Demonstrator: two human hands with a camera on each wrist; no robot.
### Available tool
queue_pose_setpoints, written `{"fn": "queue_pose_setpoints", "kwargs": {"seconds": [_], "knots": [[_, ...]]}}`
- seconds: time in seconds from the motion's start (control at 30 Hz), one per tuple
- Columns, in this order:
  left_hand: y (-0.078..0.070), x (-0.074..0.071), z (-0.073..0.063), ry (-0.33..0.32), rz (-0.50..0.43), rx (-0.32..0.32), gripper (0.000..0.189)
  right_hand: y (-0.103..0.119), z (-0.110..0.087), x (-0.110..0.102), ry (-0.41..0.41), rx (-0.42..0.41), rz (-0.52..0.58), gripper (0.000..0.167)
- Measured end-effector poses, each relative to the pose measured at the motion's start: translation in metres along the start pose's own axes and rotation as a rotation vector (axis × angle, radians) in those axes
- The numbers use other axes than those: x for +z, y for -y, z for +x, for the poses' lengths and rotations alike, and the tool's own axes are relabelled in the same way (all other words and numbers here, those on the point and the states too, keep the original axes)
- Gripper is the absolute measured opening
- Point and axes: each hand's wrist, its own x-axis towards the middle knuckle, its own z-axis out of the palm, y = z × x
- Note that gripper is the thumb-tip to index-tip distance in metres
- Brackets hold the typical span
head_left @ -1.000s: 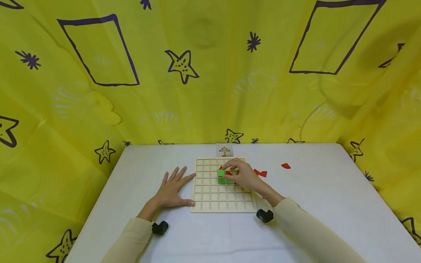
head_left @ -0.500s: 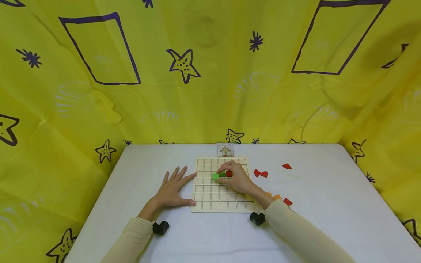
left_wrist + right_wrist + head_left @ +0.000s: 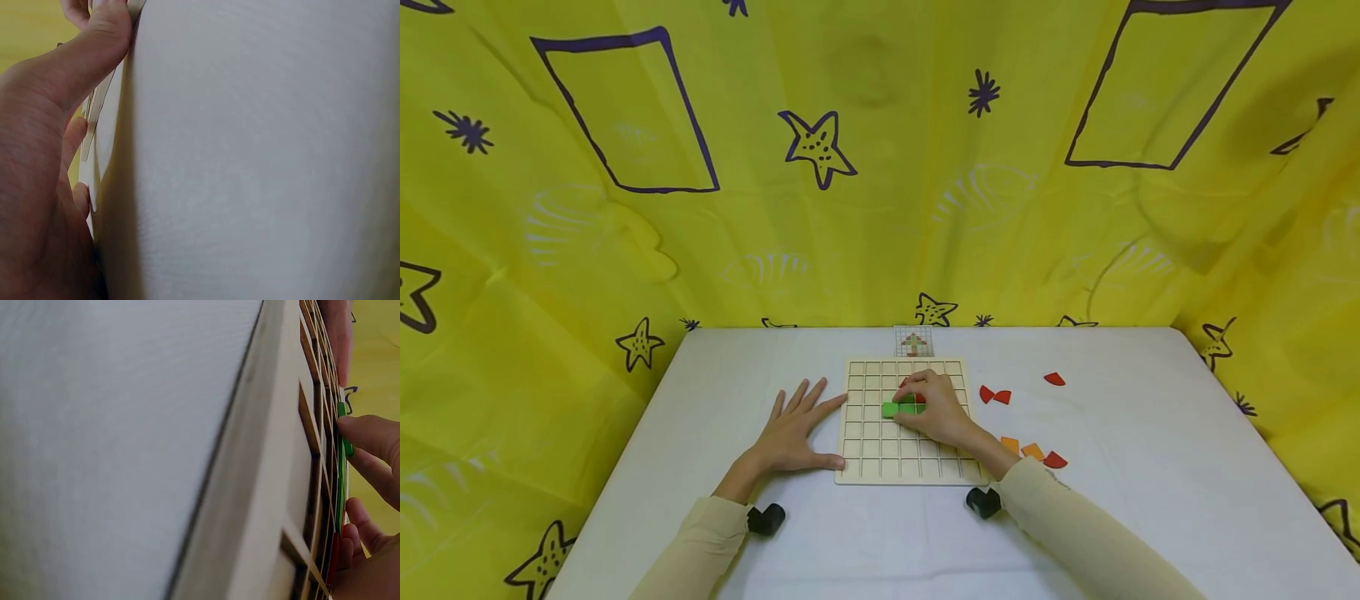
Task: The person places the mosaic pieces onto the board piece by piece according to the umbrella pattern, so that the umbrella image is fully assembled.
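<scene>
A light wooden grid board (image 3: 880, 446) lies on the white table. My right hand (image 3: 936, 410) is over its middle, pinching a green square tile (image 3: 890, 410) between thumb and forefinger at a cell left of other green pieces (image 3: 907, 408). In the right wrist view, the thumb (image 3: 362, 432) lies against a green tile at board level. Red pieces on the board are partly hidden behind the hand. My left hand (image 3: 788, 437) rests flat with spread fingers at the board's left side, thumb on the edge, as the left wrist view also shows.
A small card (image 3: 913, 342) with a printed tree-like pattern stands behind the board. Right of the board lie red pieces (image 3: 995, 395), another red piece (image 3: 1055, 379), orange pieces (image 3: 1033, 451) and a red one (image 3: 1056, 460). A yellow curtain (image 3: 880, 233) encloses the table.
My right hand has moved left and slightly toward me with the green tile, lowering it into a cell beside the other green pieces. The left hand has stayed still.
</scene>
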Motion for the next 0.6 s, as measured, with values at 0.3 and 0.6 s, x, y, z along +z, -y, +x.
{"fn": "queue_pose_setpoints", "kwargs": {"seconds": [0.3, 0.6], "knots": [[-0.0008, -0.0005, -0.0003, -0.007, -0.001, 0.001, 0.104, 0.0025, -0.0009, 0.0001, -0.007, -0.006, -0.024, 0.018], [-0.0015, -0.0009, -0.0006, -0.002, 0.004, -0.001, 0.104, 0.0018, -0.0008, -0.0004, -0.001, -0.021, -0.032, 0.019]]}}
